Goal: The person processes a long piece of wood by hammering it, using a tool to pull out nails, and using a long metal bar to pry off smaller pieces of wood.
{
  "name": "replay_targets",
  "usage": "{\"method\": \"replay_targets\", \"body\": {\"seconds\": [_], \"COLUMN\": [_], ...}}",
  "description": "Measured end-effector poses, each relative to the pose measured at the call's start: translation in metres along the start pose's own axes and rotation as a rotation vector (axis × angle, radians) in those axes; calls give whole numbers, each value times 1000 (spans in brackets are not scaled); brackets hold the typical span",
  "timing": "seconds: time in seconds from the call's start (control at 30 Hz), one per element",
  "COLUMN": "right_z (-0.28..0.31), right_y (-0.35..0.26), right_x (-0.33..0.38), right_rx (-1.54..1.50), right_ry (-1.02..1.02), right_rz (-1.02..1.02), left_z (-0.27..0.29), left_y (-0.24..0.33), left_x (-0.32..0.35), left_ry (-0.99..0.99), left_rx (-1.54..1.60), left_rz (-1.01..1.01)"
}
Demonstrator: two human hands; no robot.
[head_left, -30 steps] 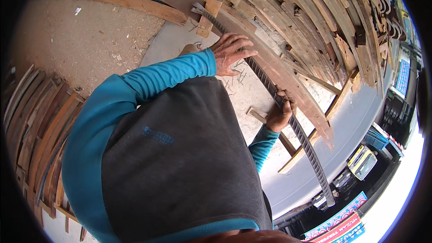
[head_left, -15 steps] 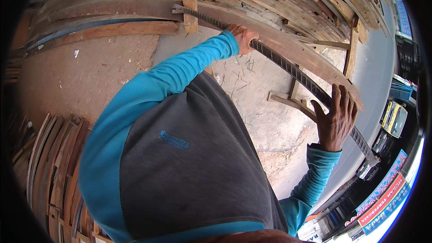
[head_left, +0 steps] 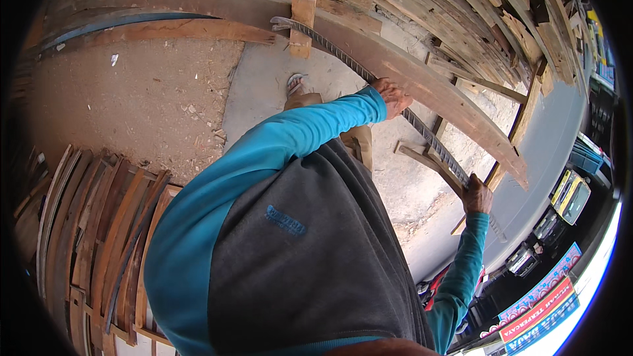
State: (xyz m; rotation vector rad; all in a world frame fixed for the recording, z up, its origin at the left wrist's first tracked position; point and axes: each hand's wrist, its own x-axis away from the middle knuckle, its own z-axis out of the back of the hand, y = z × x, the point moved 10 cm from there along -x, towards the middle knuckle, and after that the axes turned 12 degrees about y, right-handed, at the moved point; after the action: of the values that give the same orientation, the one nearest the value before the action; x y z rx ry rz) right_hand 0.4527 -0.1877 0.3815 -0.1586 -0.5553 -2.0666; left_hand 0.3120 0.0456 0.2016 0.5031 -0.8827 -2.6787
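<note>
My left hand point(head_left: 393, 97) is closed around the middle of a ribbed steel pry bar point(head_left: 433, 144), beside the long wooden beam point(head_left: 432, 84). Further right and lower, my right hand point(head_left: 476, 196) grips the same bar, and its blurred end sticks out past the fist. The bar's flattened far tip point(head_left: 283, 23) lies at a short wooden block point(head_left: 302, 26), near the beam's edge. Whether the tip touches the block or the beam, I cannot tell.
Stacked old planks point(head_left: 461, 0) line the far side. More timber point(head_left: 99, 244) stands at the lower left. Wooden supports point(head_left: 432, 166) lie under and beside the bar. My sandalled foot point(head_left: 296, 82) is on the concrete. At the right are a road point(head_left: 544, 135) and a yellow vehicle point(head_left: 571, 196).
My right hand has gone from spread fingers to a closed grip on the bar. My left hand, still gripping, appears further right and lower. The whole view has shifted.
</note>
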Motion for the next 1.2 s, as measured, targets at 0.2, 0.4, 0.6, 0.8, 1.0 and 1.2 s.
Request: {"method": "replay_targets", "body": {"seconds": [0.2, 0.4, 0.6, 0.8, 1.0, 1.2], "right_z": [-3, -18, -87, -68, 5, 83], "right_y": [-3, 9, 31, 14, -9, -38], "right_x": [-1, -33, -77, -30, -7, 8], "right_rx": [-41, -80, -96, -181, -222, -236], "right_ry": [-35, 60, 87, 74, 24, -293], "right_rz": [-19, 79, 36, 62, 138, 143], "left_z": [7, -12, -61, -42, -2, 47], "left_y": [0, -9, -40, -17, -2, 14], "left_x": [1, -12, -45, -7, -1, -2], "left_ry": [-203, -236, -161, -275, -399, -531], "left_rx": [87, -5, -121, -99, -29, 40], "left_rz": [41, 50, 92, 107, 60, 24]}}
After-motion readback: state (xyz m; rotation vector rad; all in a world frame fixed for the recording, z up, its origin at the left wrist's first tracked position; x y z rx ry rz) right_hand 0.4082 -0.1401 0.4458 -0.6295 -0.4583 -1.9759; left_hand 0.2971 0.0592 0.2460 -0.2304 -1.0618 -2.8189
